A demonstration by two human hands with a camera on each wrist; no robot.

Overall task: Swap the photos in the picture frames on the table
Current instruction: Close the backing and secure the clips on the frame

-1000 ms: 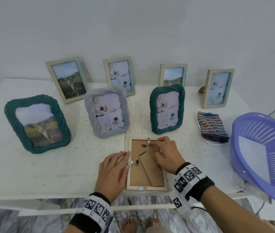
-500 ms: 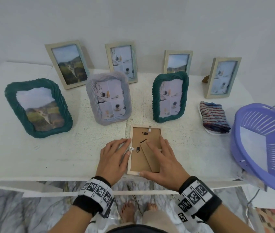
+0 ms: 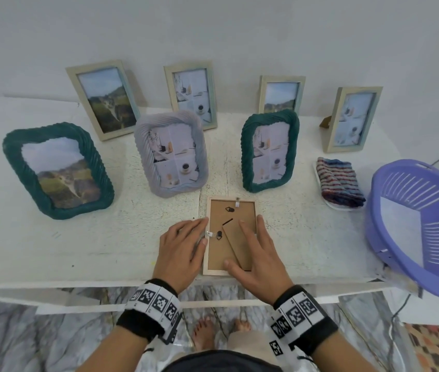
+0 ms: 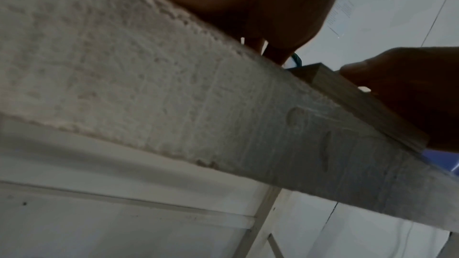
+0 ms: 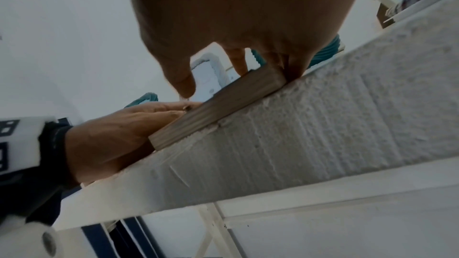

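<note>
Both flat, nothing held: right hand [image 3: 257, 257] pressing the brown back [image 3: 219, 251] of the face-down frame [image 3: 230, 271] at the table [image 3: 78, 242] edge, left hand [image 3: 180, 252] beside its clip [image 3: 209, 233]; best turn clips slowly, frame pinned still.

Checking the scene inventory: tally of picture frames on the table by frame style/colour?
Pale wooden frames standing at the back: 4
Green rope-textured frames: 2
Grey rope-textured frame: 1
Wooden frame lying face down under both hands: 1
Total: 8
</note>
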